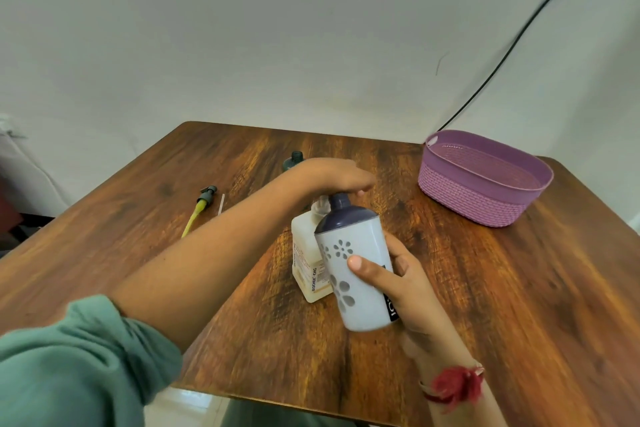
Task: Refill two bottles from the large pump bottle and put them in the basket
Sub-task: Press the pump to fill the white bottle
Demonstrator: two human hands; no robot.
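The white bottle point(356, 274) with the purple dome top is off the worktop point(519, 288), tilted, its neck leaning in toward the top of the large pump bottle point(306, 253). My right hand point(412, 291) grips it round the lower body, thumb on the flower pattern and fingers point(400, 253) curled round the far side. I judge it a light, stiff plastic shell with a smooth and probably slippery skin, more so if any liquid runs down it. The mid-body hold looks right to me: it keeps the neck free and lets me steer the tilt.

The pump bottle stands upright on the worktop, touching or just beside the white one. It looks part full and heavier, steady enough to take a downward press. My left hand point(332, 173) lies flat over its pump head, fingers stretched out rather than curled. I cannot tell how hard the palm bears down, since the spout is hidden.

Behind that hand stands a dark green bottle point(294, 159), its neck uncapped. A loose pump head with a yellow tube point(202, 204) lies well to the left. The purple basket point(485, 204) sits at the far right, well apart, with no bottle in it.
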